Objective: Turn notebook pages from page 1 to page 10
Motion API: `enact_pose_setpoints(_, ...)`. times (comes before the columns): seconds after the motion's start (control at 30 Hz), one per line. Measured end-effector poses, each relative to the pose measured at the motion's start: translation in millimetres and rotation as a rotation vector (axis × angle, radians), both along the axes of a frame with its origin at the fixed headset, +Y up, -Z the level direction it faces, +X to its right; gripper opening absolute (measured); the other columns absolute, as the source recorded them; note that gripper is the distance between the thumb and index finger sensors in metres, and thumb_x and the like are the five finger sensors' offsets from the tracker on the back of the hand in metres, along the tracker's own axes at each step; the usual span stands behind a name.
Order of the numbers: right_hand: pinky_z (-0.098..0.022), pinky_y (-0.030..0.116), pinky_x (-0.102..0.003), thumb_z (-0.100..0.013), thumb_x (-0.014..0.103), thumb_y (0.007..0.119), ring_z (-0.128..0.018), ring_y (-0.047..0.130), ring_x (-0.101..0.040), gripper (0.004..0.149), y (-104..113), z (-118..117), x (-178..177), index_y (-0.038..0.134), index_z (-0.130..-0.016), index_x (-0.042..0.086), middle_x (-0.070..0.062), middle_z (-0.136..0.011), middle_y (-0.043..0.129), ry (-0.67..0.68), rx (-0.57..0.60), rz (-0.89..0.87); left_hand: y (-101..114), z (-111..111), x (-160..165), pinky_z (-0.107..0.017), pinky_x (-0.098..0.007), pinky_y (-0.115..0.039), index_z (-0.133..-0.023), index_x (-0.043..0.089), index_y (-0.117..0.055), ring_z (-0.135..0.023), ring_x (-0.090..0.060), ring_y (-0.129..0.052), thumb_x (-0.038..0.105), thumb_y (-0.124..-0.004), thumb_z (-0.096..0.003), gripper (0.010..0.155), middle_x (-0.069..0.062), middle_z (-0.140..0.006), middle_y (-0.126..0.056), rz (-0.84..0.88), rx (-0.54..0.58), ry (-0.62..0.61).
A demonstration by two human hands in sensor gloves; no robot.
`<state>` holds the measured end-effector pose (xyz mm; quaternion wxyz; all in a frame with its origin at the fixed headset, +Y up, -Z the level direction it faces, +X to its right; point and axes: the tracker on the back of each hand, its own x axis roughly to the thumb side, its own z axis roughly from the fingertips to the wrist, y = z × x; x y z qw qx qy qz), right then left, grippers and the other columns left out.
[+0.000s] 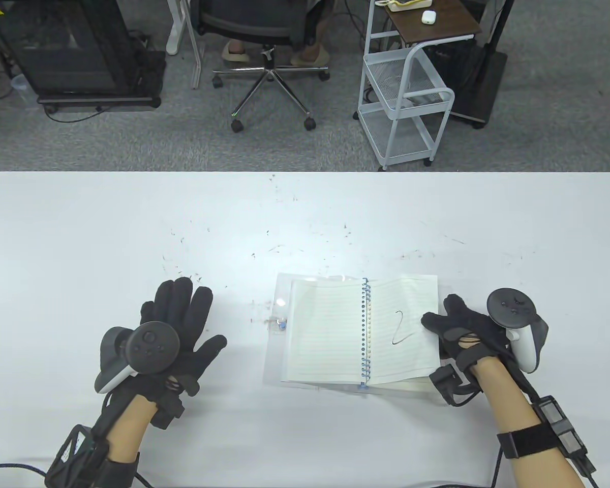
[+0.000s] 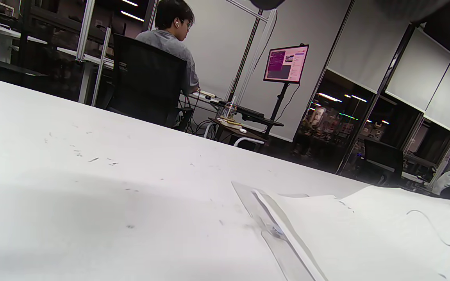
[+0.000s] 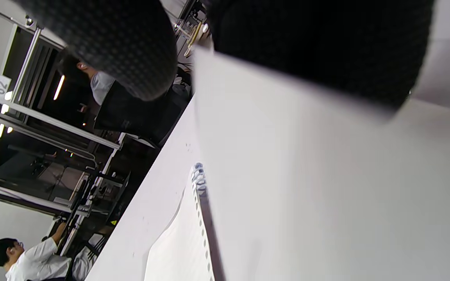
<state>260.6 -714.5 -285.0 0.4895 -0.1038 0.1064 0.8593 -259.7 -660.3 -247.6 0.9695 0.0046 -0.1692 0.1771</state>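
A spiral notebook lies open on the white table, its clear cover folded out to the left. The right page bears a handwritten 2; the left page is lined and blank. My right hand rests at the right edge of the right page, its fingertips on the paper. In the right wrist view the gloved fingers press on the page near the spiral. My left hand lies flat and open on the table, left of the notebook, touching nothing. The notebook's left edge shows in the left wrist view.
Small dark specks are scattered over the table behind the notebook. Beyond the far edge stand an office chair, a white wire cart and a dark cabinet.
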Motion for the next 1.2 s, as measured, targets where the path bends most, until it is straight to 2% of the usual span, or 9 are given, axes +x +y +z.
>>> enact_pose_setpoints(0.13,-0.024,0.094,-0.037,-0.043,0.028,0.090,-0.025,0.112,-0.012,0.069,7.5,-2.6,-14.0,0.050,-0.091,-0.002,-0.015,-0.062,0.099,0.012,0.047,0.010,1.2,0.0,-0.9,-0.072,-0.074,-0.027,-0.114,0.027,-0.036,-0.114,-0.048,-0.017,0.070,-0.063,-0.0438,0.086,-0.011,-0.119,-0.020,0.004,0.006,-0.001)
enact_pose_setpoints(0.37,-0.023,0.095,-0.036,-0.043,0.028,0.091,-0.024,0.113,-0.011,0.067,22.3,-12.4,-46.2,0.054,-0.090,-0.003,-0.014,-0.060,0.100,0.064,0.113,-0.032,3.9,0.9,-2.8,-0.072,-0.074,-0.027,-0.114,0.027,-0.036,-0.114,-0.048,-0.017,0.070,-0.063,-0.0439,0.086,-0.011,-0.119,-0.020,0.012,0.018,-0.002)
enact_pose_setpoints(0.63,-0.024,0.095,-0.037,-0.043,0.028,0.090,-0.024,0.113,-0.011,0.066,27.7,-31.2,-100.6,0.055,-0.090,-0.003,-0.014,-0.060,0.100,0.215,0.114,0.046,4.6,1.1,-3.6,-0.072,-0.074,-0.027,-0.114,0.027,-0.037,-0.114,-0.048,-0.018,0.070,-0.063,-0.0439,0.086,-0.011,-0.119,-0.021,0.017,0.027,-0.006)
enact_pose_setpoints(0.9,-0.023,0.095,-0.037,-0.043,0.028,0.091,-0.023,0.113,-0.011,0.065,9.2,-52.5,-156.5,0.056,-0.089,-0.003,-0.015,-0.060,0.100,0.313,0.071,0.157,4.8,1.4,-3.8,-0.072,-0.074,-0.027,-0.114,0.027,-0.037,-0.114,-0.048,-0.017,0.070,-0.063,-0.0439,0.086,-0.011,-0.119,-0.021,0.018,0.031,-0.011)
enact_pose_setpoints(1.2,-0.024,0.095,-0.037,-0.043,0.028,0.090,-0.024,0.113,-0.012,0.064,-17.8,-62.0,-196.4,0.057,-0.089,-0.003,-0.015,-0.061,0.100,0.414,0.004,0.307,5.1,1.4,-3.8,-0.072,-0.074,-0.027,-0.114,0.027,-0.037,-0.114,-0.048,-0.017,0.070,-0.063,-0.0439,0.086,-0.011,-0.119,-0.021,0.020,0.034,-0.017)
